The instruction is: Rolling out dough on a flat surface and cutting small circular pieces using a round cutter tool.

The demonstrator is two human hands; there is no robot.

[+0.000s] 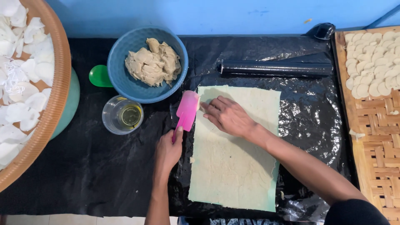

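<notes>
On the black plastic sheet [83, 175] covering the work surface, a thin rectangular sheet of rolled dough [233, 166] lies flat, running from the centre toward six o'clock. It is pale, yellowish-green, slightly mottled, with fairly straight edges and a small rough nick on its right side. The left hand [168, 151] is clamped around the handle of a pink spatula [186, 111], index finger laid along the handle, the blade meeting the dough's upper left corner at about eleven o'clock of the sheet. The right hand [227, 116] rests flat on the top of the dough, fingers extended and slightly apart, fingertips pointing toward the spatula blade; it grips nothing.

Judging by the layout, the rolling looks finished: the dark rolling pin [275, 68] lies set aside at one o'clock, just beyond the dough's top edge. The sheet shows no cuts, so any cutting appears not yet begun. At eleven o'clock a blue bowl [121, 75] holds lumps of unrolled beige dough [153, 61], suggesting more batches remain. Beside it, at ten o'clock, stand a clear cup of yellowish oil [123, 115] and a green lid [99, 76]. At three o'clock a woven bamboo tray [379, 154] carries small round dough discs [373, 62] in rows at its far end, with much of it bare. At nine o'clock a round woven basket [56, 83] holds white, irregular chips [25, 75].
</notes>
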